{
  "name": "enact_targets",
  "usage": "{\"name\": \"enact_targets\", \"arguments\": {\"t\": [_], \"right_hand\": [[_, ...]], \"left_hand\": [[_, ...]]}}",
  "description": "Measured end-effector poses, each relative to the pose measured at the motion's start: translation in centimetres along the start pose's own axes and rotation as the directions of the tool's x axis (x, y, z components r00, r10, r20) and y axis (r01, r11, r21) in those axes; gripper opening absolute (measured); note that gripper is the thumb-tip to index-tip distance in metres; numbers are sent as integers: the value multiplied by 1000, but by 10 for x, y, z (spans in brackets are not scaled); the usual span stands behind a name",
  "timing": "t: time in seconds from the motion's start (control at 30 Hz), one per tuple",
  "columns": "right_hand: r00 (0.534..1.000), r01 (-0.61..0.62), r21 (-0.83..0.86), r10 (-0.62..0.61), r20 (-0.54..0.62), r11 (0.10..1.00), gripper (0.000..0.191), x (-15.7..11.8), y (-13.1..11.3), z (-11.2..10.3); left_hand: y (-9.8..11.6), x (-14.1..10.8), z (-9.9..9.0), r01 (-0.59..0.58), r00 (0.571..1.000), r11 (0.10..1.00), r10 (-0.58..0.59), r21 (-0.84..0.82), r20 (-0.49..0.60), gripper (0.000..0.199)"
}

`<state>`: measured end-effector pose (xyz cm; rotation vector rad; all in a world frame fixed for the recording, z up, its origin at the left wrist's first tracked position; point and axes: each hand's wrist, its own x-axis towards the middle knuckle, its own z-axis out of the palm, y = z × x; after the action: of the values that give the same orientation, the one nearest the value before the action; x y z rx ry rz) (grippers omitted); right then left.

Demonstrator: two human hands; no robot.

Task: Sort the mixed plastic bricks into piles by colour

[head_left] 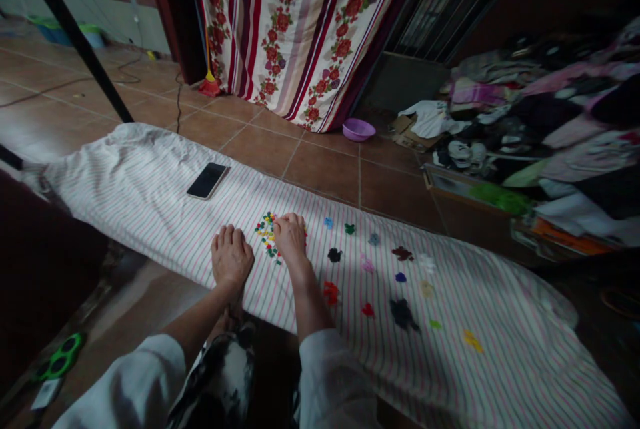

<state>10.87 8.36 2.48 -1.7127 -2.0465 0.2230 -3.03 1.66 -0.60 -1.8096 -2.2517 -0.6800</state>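
My left hand (232,256) rests flat on the striped cloth (150,206), fingers stretched out and nothing in them. Just right of it lies a loose pile of small mixed-colour pieces (271,237) in red, yellow, green and white, perhaps beads. Over the right part of that pile, my right hand (291,238) has its fingers pinched together and pointing down; their tips hide whatever is between them. Small single-colour heaps are spread farther right, among them a black heap (335,255), a pink heap (367,262), a red-orange heap (331,293), a brown heap (402,254) and a yellow heap (473,341).
A phone (208,180) lies on the cloth to the left. Beyond the far edge are the tiled floor (270,146), a purple basin (359,129) and a floral curtain (295,36). Clothes (540,109) are heaped at the right. A dark pole (80,36) slants at the left.
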Motion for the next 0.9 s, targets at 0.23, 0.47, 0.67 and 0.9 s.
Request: {"name": "enact_targets", "arguments": {"t": [0.23,0.47,0.67,0.9], "right_hand": [[995,-94,-52,93,-23,994,14,4,-10,4],[984,-178,-90,178,-5,980,14,6,-15,2],[979,-203,-76,202,-19,976,19,5,-20,1],[977,-175,30,177,-120,984,18,6,-10,-1]], "left_hand": [[1,0,-2,-4,1000,1000,4,2,1,34],[2,0,-1,3,1000,1000,-3,2,16,34],[2,0,-1,3,1000,1000,-3,-7,12,34],[1,0,-2,7,1000,1000,-7,-21,1,34]]}}
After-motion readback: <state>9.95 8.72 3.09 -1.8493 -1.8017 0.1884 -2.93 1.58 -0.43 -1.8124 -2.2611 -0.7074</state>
